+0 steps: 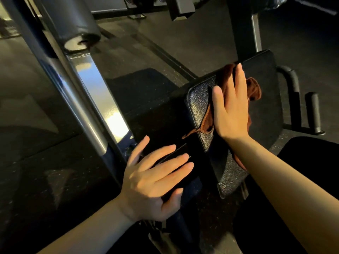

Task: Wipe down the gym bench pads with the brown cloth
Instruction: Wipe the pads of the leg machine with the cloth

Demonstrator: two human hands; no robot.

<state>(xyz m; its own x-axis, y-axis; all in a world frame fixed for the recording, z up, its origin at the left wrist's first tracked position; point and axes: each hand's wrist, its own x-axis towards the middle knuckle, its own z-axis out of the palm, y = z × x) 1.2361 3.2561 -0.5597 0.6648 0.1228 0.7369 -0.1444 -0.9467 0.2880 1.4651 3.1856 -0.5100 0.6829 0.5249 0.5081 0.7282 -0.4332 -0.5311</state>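
Brown cloth (255, 88) lies bunched on the black textured bench pad (200, 107), around 2 o'clock of frame centre, pinned under the right hand (232, 109). That hand is flat, fingers straight and together, pointing toward 12 o'clock, palm pressing down; nothing is curled round the fabric. Flat palm probably chosen to spread pressure over a wide patch of vinyl for wiping. Cloth edges poke out at 1 o'clock and 7 o'clock of the hand, and a thin corner trails off the pad edge toward 8 o'clock, so the cloth is not folded neatly.

Left hand (156, 178), at about 6 o'clock of the frame, has fingers spread wide and nearly straight, laid over a dark frame part (176, 153) beside the pad, thumb hooked under its near side. Likely bracing the body or steadying the machine while the other arm scrubs; grip tightness cannot be told in this dim light.

Pad tilts, its near corner dropping toward 6 o'clock. A shiny metal upright (88, 110) runs from 10 o'clock down to centre, with a roller pad (73, 19) at 11 o'clock. Two foam handles (300, 99) stick up at 3 o'clock. Rubber floor (27, 116) is dark and speckled.

Judgement: wiping is underway on this one pad; the roller pad probably remains to do.
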